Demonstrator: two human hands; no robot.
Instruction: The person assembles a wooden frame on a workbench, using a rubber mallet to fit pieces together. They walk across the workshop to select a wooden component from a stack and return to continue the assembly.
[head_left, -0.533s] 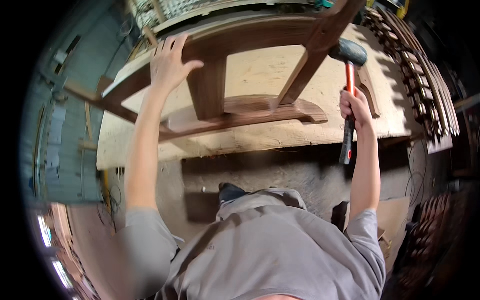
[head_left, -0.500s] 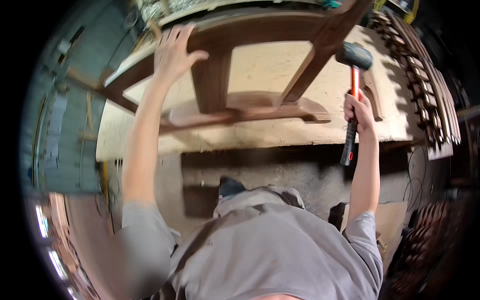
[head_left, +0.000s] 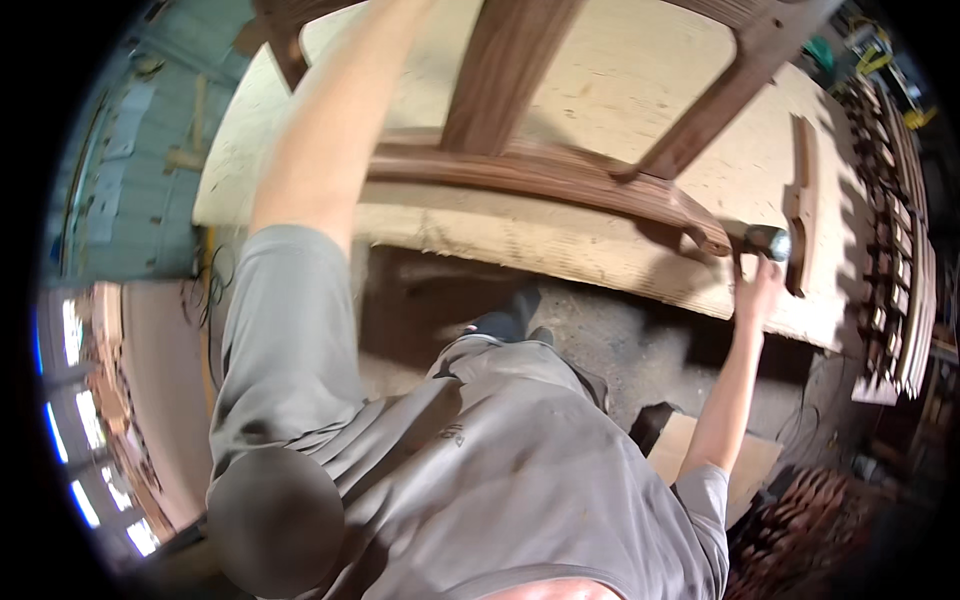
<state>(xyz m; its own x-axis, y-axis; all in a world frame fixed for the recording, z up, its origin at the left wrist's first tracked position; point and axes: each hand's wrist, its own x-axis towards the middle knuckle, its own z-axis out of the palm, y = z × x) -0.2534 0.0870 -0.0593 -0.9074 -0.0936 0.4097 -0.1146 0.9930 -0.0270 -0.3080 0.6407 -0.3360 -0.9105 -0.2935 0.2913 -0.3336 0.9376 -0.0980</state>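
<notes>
A brown wooden frame stands on the pale worktable, with a broad upright board and a slanting leg rising from a curved bottom rail. My left arm stretches over the frame's left part, its hand beyond the top edge of the picture. Low at the table's right front, my right hand is closed on a rubber mallet close behind its dark head. Most of the handle is hidden. The mallet's head is beside the rail's right end.
A loose curved wooden piece lies on the table right of the mallet. Stacked wooden parts line the right side, with more parts piled at the lower right. Cables hang at the table's left.
My right hand has lowered the mallet from a raised, upright hold to the tabletop. My left hand has gone out of view at the top. The view has shifted, so the frame sits higher and rightward.
</notes>
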